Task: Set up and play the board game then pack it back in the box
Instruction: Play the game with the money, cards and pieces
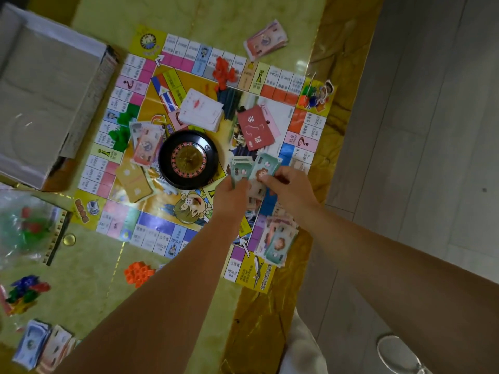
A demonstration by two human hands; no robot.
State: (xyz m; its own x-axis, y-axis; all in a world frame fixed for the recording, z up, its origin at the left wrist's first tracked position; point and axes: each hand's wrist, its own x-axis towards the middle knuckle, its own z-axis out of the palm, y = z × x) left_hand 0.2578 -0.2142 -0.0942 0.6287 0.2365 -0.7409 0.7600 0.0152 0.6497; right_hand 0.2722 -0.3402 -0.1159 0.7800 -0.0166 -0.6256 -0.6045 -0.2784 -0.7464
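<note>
Notes (241, 168) were held fanned in the left hand (232, 194), fingers curled round them, over the board (172, 225) beside the wheel (187, 159). A green note (266, 163) was pinched by the fingers of the right hand (290, 190). The box (40, 103) was set on the table (205, 14) beside the board.

Left hand (232, 194) and right hand (290, 188): bare, forearms uncovered along their visible length. Lower body: off-white fabric garment (302, 344). Foot: pale grey rounded-toe shoe (397, 352).
</note>
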